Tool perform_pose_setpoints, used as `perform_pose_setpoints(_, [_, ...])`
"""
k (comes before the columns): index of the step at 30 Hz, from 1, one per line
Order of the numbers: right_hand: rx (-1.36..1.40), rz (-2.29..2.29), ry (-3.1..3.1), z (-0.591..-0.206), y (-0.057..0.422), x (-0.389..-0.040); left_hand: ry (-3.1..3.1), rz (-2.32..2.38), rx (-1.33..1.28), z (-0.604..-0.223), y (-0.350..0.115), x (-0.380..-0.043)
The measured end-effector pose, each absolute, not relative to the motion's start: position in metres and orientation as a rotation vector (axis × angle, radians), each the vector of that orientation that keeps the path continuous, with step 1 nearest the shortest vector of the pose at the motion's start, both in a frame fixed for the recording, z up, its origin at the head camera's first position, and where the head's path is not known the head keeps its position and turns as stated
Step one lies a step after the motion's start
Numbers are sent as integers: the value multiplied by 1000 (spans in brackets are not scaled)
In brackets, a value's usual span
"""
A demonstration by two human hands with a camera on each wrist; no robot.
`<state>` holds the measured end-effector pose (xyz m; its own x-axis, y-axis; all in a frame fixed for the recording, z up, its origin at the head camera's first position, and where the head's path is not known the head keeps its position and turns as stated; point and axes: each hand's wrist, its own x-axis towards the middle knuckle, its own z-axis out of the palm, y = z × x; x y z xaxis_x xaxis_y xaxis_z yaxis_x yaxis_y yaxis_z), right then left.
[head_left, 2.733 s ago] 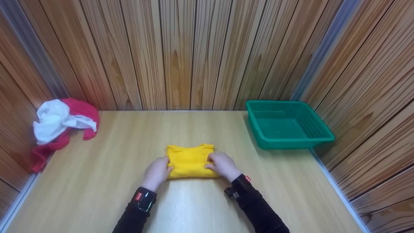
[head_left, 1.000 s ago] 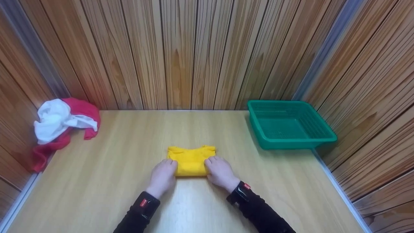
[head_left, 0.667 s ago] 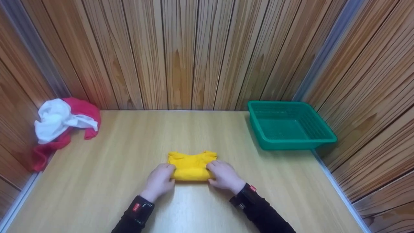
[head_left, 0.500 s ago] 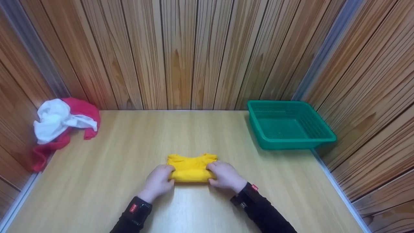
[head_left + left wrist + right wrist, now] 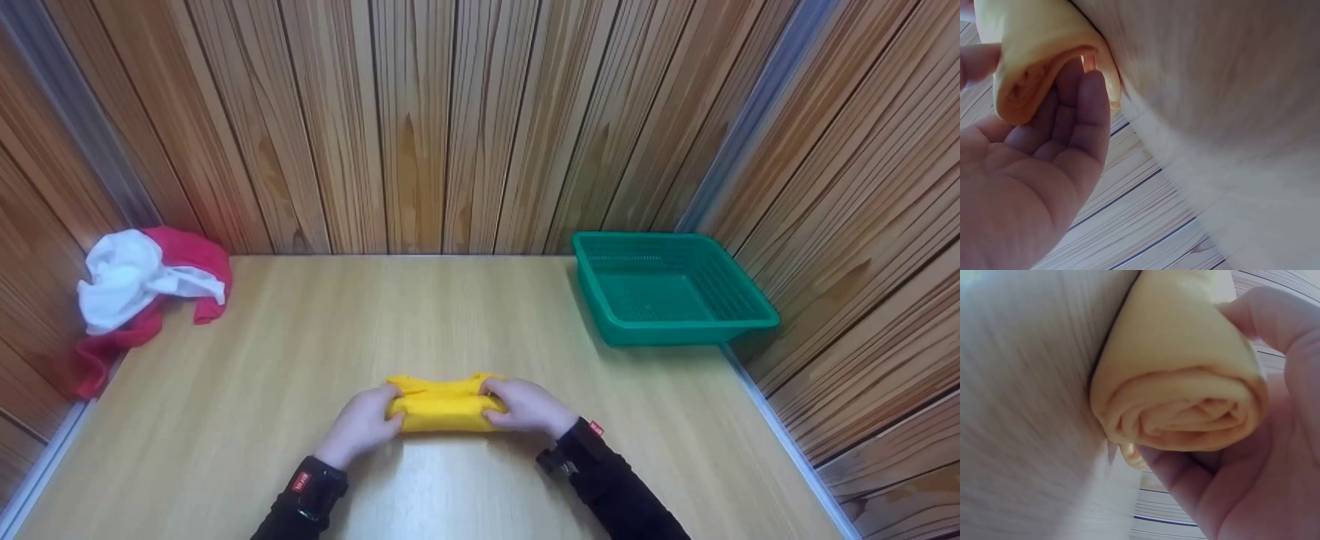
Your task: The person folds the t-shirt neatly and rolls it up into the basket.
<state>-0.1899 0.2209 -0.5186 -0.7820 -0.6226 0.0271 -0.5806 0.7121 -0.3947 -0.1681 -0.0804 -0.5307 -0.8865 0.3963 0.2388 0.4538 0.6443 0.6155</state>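
A yellow garment [image 5: 446, 414], rolled up into a thick bundle, lies on the table in front of me, with a short unrolled strip along its far side. My left hand [image 5: 365, 424] grips the roll's left end, thumb on the near side and fingers round the far side. At the opposite end my right hand [image 5: 529, 409] holds it the same way. The right wrist view shows the spiral layers of the rolled cloth [image 5: 1179, 410] between thumb and fingers. In the left wrist view, curled fingers [image 5: 1086, 121] reach under the loose flap beside the roll.
A green plastic basket [image 5: 690, 327] stands at the back right against the wall. In the back left corner a white cloth [image 5: 120, 277] lies heaped on a red cloth [image 5: 202, 259]. Wood-panelled walls [image 5: 420, 135] enclose the table [image 5: 322, 315] at the back and sides.
The yellow garment has been rolled further toward me, so its flat far part has become shorter and the roll thicker. Both hands have moved nearer with it. Basket and heaped cloths have stayed put.
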Motion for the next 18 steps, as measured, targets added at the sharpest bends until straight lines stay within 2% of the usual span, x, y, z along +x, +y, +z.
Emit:
perform_pose_setpoints(9, [-911, -758, 2650, -516, 227, -197, -2853, -1188, -659, -535, -86, -172])
perform_pose_setpoints(18, [-763, -806, 2711, -516, 225, -204, -2916, -1306, -434, -529, -84, -183])
